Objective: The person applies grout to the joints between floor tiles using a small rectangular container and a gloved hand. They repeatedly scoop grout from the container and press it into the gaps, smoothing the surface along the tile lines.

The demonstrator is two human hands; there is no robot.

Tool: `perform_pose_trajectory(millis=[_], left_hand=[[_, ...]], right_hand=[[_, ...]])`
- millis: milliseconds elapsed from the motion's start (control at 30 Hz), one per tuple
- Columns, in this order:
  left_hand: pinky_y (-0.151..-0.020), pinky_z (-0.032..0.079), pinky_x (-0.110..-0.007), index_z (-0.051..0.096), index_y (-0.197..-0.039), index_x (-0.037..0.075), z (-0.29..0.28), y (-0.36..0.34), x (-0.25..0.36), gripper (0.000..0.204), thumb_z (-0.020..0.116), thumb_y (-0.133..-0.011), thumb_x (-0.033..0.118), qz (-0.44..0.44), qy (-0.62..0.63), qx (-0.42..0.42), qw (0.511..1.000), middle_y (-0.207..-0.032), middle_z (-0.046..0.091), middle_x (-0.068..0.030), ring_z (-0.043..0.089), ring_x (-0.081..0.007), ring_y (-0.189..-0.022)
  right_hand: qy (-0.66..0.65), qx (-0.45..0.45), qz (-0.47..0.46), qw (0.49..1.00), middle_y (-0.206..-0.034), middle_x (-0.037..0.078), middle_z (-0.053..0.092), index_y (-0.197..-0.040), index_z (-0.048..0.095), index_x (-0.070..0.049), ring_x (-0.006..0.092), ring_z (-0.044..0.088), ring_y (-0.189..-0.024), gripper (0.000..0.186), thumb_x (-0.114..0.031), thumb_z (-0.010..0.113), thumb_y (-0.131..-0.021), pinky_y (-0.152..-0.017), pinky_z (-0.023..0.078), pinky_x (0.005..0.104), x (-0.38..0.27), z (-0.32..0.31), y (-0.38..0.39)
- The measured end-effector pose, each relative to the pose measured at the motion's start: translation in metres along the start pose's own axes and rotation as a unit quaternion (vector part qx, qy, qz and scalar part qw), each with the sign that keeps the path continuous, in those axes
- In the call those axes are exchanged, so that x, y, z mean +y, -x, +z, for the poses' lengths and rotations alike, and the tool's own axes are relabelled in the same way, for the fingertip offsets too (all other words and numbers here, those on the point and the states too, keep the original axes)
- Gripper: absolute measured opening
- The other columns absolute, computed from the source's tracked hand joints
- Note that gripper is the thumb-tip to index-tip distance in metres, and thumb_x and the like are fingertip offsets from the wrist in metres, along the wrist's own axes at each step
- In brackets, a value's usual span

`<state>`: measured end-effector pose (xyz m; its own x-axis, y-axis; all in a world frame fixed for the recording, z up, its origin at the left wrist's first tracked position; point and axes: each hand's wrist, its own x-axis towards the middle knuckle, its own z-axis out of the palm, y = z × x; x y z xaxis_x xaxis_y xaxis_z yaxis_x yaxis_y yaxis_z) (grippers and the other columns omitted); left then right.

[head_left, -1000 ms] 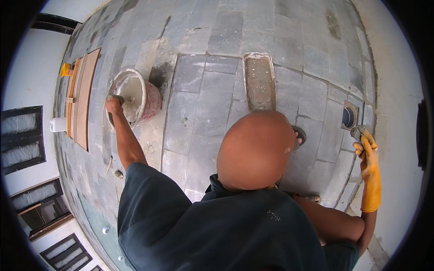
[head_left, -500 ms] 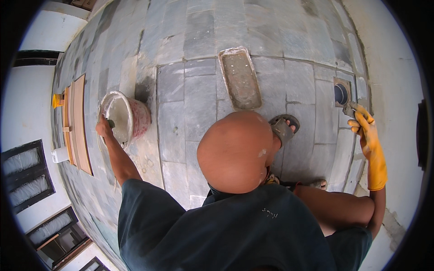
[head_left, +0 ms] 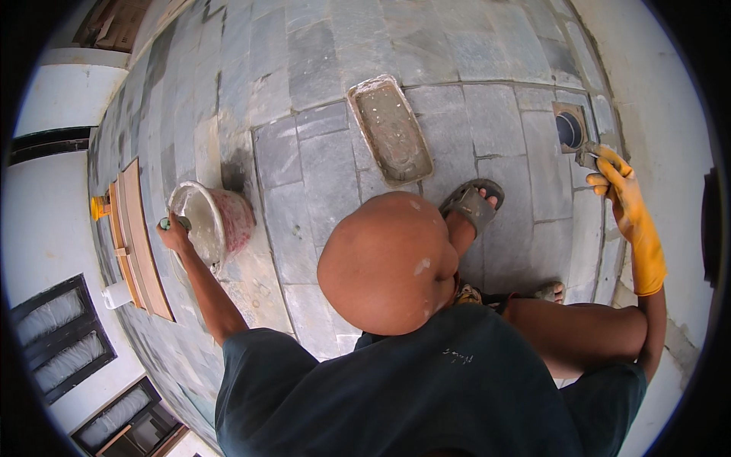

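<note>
A person crouches on the grey stone tile floor [head_left: 320,175], dark shirt nearest the camera, head bowed over the knees. One sandalled foot [head_left: 472,204] rests flat on the tiles just ahead of the head.

The left hand [head_left: 175,232] is bare, with its fingers curled around a small green-ended handle, at the near rim of the bucket [head_left: 217,221]. The bucket, reddish outside and coated pale inside, stands on the tiles beside a wooden frame [head_left: 137,240].

The right hand [head_left: 613,183] wears a yellow glove, fingers closed on a small metal tool [head_left: 588,156] held just beside the round floor drain [head_left: 569,129] by the wall.

Farther out, a rectangular mortar tray [head_left: 390,129] lies on the tiles.
</note>
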<state>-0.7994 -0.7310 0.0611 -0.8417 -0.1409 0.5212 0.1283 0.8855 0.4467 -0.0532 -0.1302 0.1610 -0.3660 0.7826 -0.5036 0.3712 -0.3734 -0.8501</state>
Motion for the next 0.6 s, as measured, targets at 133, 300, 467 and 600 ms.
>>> perform_pose_trajectory(millis=[133, 300, 467, 600], left_hand=[[-0.053, 0.053, -0.033, 0.058, -0.111, 0.006, -0.025, 0.072, 0.148, 0.041, 0.073, -0.087, 0.036, -0.046, 0.28, -0.104, 0.953, -0.092, 0.064, -0.0116, 0.063, -0.0195, -0.076], [-0.046, 0.044, -0.025, 0.055, -0.113, 0.009, -0.012, 0.189, 0.284, 0.028, 0.069, -0.094, 0.023, 0.007, 0.436, -0.309, 0.845, -0.086, 0.06, -0.0047, 0.055, -0.0109, -0.063], [-0.064, 0.048, -0.03, 0.06, -0.106, 0.007, 0.048, 0.296, 0.325, 0.026, 0.073, -0.089, 0.021, 0.134, 0.442, -0.406, 0.788, -0.1, 0.058, -0.0072, 0.059, -0.0161, -0.079], [-0.085, 0.046, -0.036, 0.061, -0.103, 0.005, 0.066, 0.351, 0.348, 0.027, 0.075, -0.087, 0.02, 0.185, 0.457, -0.414, 0.765, -0.102, 0.059, -0.0117, 0.057, -0.0239, -0.096]], right_hand=[[0.013, 0.025, 0.01, 1.0, -0.098, 0.003, 0.069, -0.131, 0.056, -0.002, 0.0137, 0.072, -0.079, 0.036, -0.014, 0.059, -0.097, -0.063, 0.054, 0.0224, -0.003, -0.005, 0.006], [0.021, -0.005, 0.009, 1.0, -0.098, 0.003, 0.07, -0.129, 0.058, -0.003, 0.0125, 0.072, -0.079, 0.034, -0.016, 0.06, -0.098, -0.065, 0.053, 0.0215, -0.01, 0.006, 0.008], [0.034, -0.006, 0.018, 0.999, -0.097, 0.004, 0.071, -0.128, 0.06, -0.003, 0.0115, 0.071, -0.079, 0.033, -0.016, 0.06, -0.098, -0.066, 0.052, 0.0204, -0.01, 0.006, 0.003], [0.035, 0.003, 0.013, 0.999, -0.095, 0.004, 0.07, -0.129, 0.059, -0.002, 0.0114, 0.071, -0.079, 0.035, -0.017, 0.061, -0.097, -0.067, 0.052, 0.0204, -0.01, 0.0, 0.01]])
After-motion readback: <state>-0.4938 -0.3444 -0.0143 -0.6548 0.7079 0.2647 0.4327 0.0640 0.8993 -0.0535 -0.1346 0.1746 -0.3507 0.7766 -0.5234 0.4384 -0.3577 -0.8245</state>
